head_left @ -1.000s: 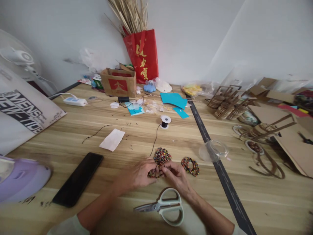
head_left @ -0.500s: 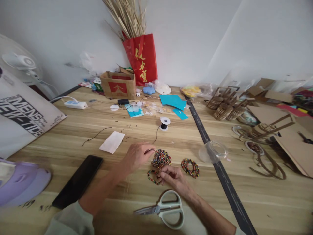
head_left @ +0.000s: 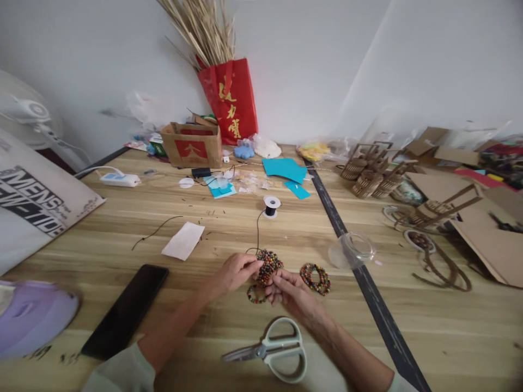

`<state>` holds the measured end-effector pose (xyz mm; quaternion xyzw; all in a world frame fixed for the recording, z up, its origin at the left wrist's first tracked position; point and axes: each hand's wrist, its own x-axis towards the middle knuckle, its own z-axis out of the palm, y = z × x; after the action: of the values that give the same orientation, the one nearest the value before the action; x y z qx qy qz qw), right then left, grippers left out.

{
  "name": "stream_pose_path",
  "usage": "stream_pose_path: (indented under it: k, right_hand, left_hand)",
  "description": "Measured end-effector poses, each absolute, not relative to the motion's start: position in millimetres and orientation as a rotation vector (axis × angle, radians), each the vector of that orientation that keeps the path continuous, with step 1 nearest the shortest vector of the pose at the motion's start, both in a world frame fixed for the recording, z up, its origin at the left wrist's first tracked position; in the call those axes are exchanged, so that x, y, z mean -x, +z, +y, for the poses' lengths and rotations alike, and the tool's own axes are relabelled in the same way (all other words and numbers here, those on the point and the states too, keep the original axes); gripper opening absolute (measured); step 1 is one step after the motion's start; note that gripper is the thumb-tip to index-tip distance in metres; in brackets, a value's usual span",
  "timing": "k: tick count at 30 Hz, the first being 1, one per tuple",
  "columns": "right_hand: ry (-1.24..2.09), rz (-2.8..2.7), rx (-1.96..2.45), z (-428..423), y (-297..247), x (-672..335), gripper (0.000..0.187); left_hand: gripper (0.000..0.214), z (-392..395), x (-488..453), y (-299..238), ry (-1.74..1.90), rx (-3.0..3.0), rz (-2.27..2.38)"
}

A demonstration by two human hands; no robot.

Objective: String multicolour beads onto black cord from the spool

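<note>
My left hand is pinched at the left edge of a pile of coloured beads on the wooden table. My right hand pinches a short strand of strung beads that curves below the pile. A thin black cord runs from the hands up to a small white spool. A finished bead ring lies just right of my right hand. Pale-handled scissors lie closed between my forearms.
A black phone lies at the left, a white paper scrap above it. A clear plastic lid sits by the dark table seam. Cardboard models crowd the right; a red bag and a box stand at the back.
My left hand reached up and left with the cord half a second ago, then came back down to the bead pile beside my right hand. The camera drifted slightly.
</note>
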<state>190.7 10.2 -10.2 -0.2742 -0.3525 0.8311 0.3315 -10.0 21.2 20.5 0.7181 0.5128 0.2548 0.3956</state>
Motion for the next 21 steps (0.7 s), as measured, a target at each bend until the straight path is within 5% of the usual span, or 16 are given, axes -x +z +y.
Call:
stream_pose_path:
  k: [21]
  right_hand:
    - [1.984, -1.125, 0.799, 12, -16, -190, 0.038]
  left_hand:
    - [0.029, -5, 0, 9, 0.743, -1.265, 1.053]
